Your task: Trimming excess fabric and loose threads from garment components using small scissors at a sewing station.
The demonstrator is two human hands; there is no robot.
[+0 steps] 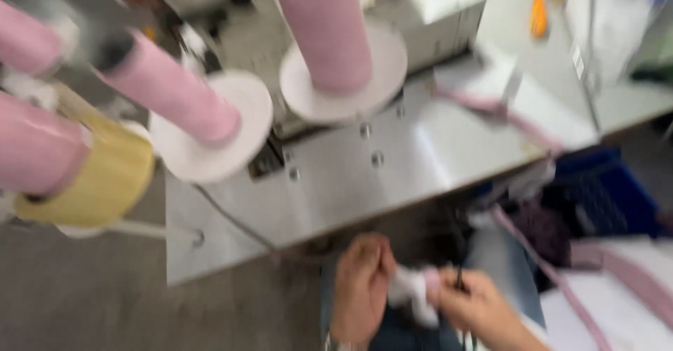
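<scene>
Left hand [361,288] and right hand [471,303] are both closed on a small white-and-pink cloth piece [413,291], held low, below the edge of the grey metal table [350,183]. Smooth pink thread cones [326,28] stand on white discs above. A yellow tape roll [105,179] sits left.

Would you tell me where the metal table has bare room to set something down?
The metal table is bare between the pink thread cones and its near edge. The back, around cones and machine, is crowded.
</scene>
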